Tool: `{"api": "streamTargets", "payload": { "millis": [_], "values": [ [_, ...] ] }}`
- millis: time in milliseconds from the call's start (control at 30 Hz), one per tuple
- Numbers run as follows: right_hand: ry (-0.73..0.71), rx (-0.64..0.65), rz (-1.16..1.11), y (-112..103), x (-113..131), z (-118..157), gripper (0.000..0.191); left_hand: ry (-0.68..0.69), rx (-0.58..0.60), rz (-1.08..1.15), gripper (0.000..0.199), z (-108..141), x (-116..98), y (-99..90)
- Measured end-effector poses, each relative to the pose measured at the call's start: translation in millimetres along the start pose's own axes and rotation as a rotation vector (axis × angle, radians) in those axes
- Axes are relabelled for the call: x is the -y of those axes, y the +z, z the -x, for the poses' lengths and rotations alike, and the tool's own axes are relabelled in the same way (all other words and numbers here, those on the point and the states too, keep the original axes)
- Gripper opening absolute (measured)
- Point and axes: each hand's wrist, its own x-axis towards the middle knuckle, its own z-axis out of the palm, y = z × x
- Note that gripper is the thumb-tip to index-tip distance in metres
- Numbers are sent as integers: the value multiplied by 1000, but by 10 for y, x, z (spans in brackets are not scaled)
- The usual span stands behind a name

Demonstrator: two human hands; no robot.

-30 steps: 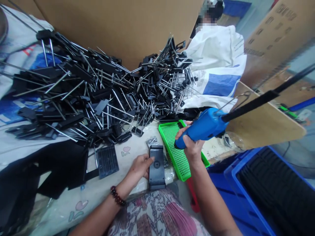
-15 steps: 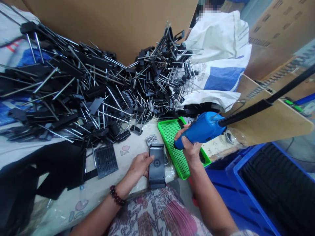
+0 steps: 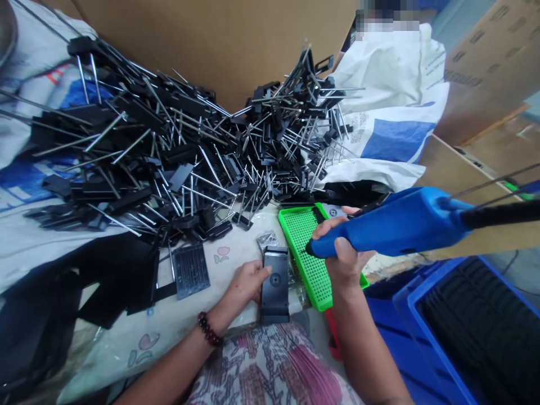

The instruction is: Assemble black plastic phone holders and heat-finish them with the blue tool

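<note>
My left hand (image 3: 248, 281) grips the left edge of a black phone-holder-like bracket (image 3: 275, 292), which lies at the table's front edge near my lap. My right hand (image 3: 348, 261) is wrapped around a blue electric screwdriver (image 3: 392, 225), held nearly level with its tip to the left. That tip hangs over a green perforated tray (image 3: 320, 281), apart from the bracket. Small dark pieces sit at the tray's far end, too small to name. Behind the bracket lies a clear bag of small metal parts (image 3: 268, 241).
A big heap of black parts with metal rods (image 3: 202, 152) covers the back of the table. Left of the bracket lies a ribbed black plate (image 3: 192, 271). At right stands a blue crate (image 3: 405, 306) of black pieces. A white sack (image 3: 388, 95) rests behind.
The screwdriver has swung toward level, and its tip now points left over the tray. My left hand still holds the bracket. The whole view has shifted a little.
</note>
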Motion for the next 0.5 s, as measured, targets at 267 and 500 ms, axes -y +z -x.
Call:
{"api": "streamTargets", "payload": {
  "millis": [267, 500],
  "values": [
    [116, 177, -138, 355, -94, 150, 39, 34, 5, 3, 32, -10, 32, 4],
    [126, 208, -225, 499, -234, 212, 46, 51, 2, 0, 28, 22, -7, 0]
  ]
}}
